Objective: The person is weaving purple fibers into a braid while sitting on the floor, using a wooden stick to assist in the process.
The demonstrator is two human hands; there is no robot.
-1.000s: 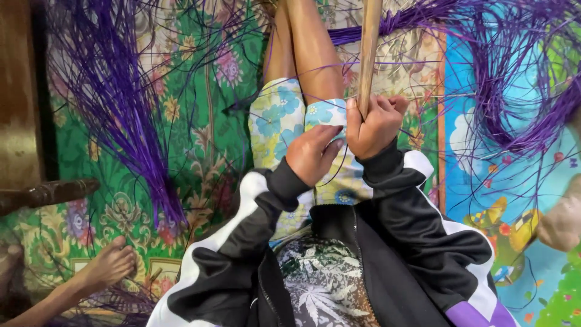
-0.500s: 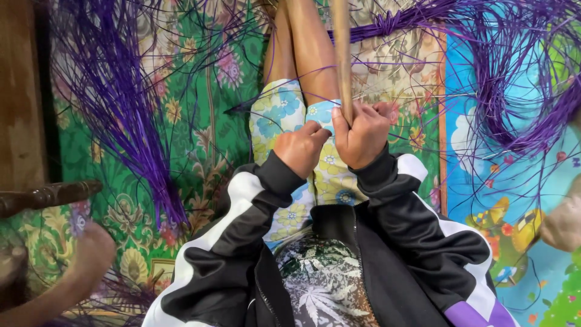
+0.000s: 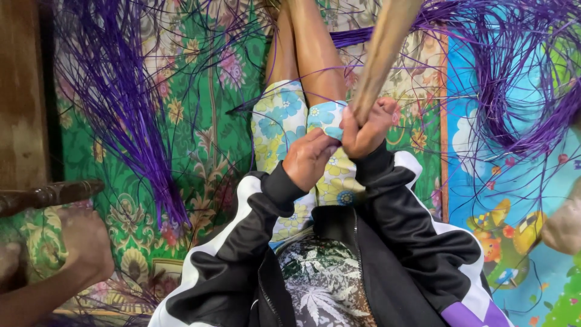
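On the green floral floor mat [image 3: 200, 151], the wooden stick [image 3: 381, 54] now leans rightward — right hand [image 3: 366, 130] clenched round its base, left hand [image 3: 308, 158] pinching purple strands [image 3: 121, 109] beside it.

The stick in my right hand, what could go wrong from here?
The stick tilts over your bare legs, gripped only at its lower end by the right hand; it could slip or swing onto them. Loose purple strands cross your lap and could snag the left hand.
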